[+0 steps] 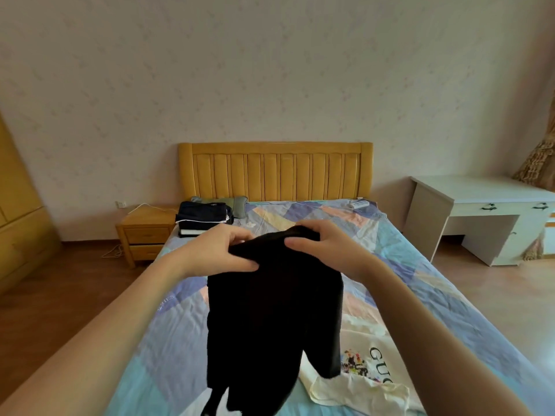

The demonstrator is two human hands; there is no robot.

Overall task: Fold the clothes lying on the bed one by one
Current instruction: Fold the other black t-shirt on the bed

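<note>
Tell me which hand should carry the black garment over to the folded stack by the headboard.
Left, probably. The folded stack lies at the bed's far left, nearer the left hand. The right hand grips the black garment too, but would have to cross over.

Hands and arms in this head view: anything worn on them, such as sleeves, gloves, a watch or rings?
Both forearms are bare as far as the frame shows, with no sleeves visible. The left hand and right hand wear no gloves, and no watch, bracelet or ring is visible.

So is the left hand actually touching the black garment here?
Touching: the head view shows the left hand gripping the black garment at its top edge.
</note>
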